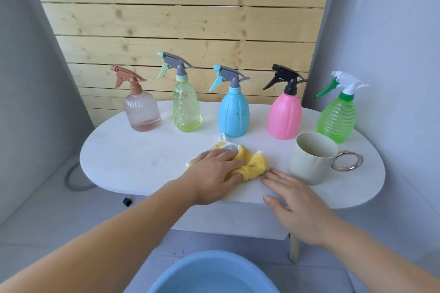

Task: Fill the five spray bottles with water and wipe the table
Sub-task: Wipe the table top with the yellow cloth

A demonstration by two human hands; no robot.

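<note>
Gripping fluffy yellow cloth [252, 164], oval white table [133, 157]

Yellow cloth [252, 164]: its near part lies under the left hand [214, 173], so we cannot trace its full outline.
Blue bottle [234, 114] and pink bottle [284, 116]: the walls are opaque and we cannot read the fill level.
Mug [309, 162]: the interior is shadowed, and we cannot tell whether water stands in it.
Blue basin [214, 273]: cut by the bottom edge, only the far rim and part of the bowl show.
Both forearms run out of frame at the lower corners.
Table [133, 154]: one pale leg [294, 250] shows, lower part only.
Small black object [127, 201] on the floor: too small to identify.
Grey ring [71, 178] on the floor: its right side is hidden behind the tabletop.
</note>
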